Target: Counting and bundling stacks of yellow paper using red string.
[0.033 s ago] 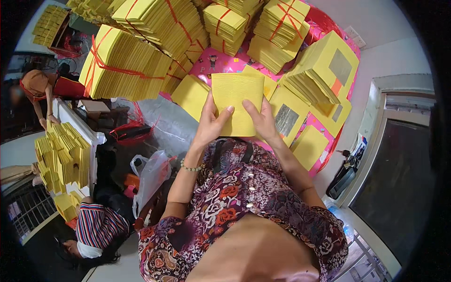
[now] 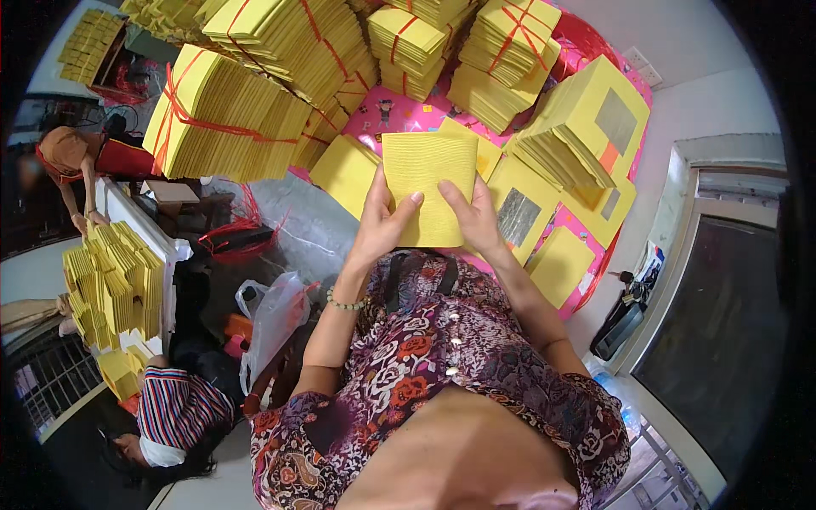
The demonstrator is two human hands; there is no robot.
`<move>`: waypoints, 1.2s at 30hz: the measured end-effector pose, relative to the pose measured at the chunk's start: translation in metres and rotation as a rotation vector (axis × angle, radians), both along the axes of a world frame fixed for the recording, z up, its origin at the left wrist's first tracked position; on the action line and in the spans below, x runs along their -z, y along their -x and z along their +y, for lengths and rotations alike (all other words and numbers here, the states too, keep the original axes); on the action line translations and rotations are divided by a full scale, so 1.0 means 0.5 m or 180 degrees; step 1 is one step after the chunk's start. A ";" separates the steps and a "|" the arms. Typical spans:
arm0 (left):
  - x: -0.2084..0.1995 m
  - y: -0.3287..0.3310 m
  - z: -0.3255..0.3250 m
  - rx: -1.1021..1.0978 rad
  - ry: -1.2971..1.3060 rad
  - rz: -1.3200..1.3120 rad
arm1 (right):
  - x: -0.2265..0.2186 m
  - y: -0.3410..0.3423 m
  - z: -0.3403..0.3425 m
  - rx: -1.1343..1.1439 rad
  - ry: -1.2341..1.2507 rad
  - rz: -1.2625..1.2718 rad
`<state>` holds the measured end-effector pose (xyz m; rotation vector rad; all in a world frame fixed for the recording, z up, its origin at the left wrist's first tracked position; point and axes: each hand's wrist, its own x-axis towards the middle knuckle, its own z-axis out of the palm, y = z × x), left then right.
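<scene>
Between both hands I hold a yellow ribbed paper sheet (image 2: 430, 161), upright in front of my waist. Whether it is one folded sheet or several together I cannot tell. My left hand (image 2: 387, 211) grips its left edge, the thumb lying on the front face and the fingers hidden behind. On the opposite edge my right hand (image 2: 474, 212) has the same hold, thumb on the face. Behind it, flat yellow pieces lie on a pink patterned cover, among them a yellow piece with a grey panel (image 2: 520, 214) to the right.
Tied yellow bundles (image 2: 229, 119) stand at the far left, more stacks (image 2: 501, 85) behind. A standing yellow stack (image 2: 569, 127) is at the right. A plastic bag (image 2: 276, 319) hangs by my left elbow. Two people (image 2: 183, 408) work at a table with yellow stacks (image 2: 119, 289) on the left.
</scene>
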<state>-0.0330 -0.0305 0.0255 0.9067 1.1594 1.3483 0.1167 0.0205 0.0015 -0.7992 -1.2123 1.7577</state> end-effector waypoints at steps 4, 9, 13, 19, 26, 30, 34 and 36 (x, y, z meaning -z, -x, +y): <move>0.001 -0.002 -0.008 -0.0069 0.0071 -0.0163 | -0.013 0.004 0.002 0.0184 -0.0117 -0.0014; 0.017 -0.004 -0.020 -0.0145 0.0085 -0.0390 | -0.021 0.021 0.016 0.0284 -0.0076 -0.0120; 0.023 0.004 -0.034 -0.0246 0.0329 -0.0524 | -0.003 0.028 0.015 0.0357 0.0050 -0.0165; 0.046 0.024 -0.073 -0.0424 0.0554 -0.0654 | 0.034 0.041 0.003 0.0075 0.0198 -0.0466; 0.080 0.062 -0.139 -0.0826 0.0977 -0.0784 | 0.091 0.051 -0.057 -0.0801 0.0246 -0.1127; 0.103 0.077 -0.171 -0.1077 0.1024 -0.0821 | 0.111 0.059 -0.079 -0.1180 0.0369 -0.1179; 0.115 0.092 -0.191 -0.1090 0.1031 -0.0714 | 0.133 0.060 -0.090 -0.1590 0.0244 -0.1439; 0.122 0.086 -0.191 -0.1284 0.0936 -0.0966 | 0.146 0.062 -0.095 -0.1687 0.0179 -0.1607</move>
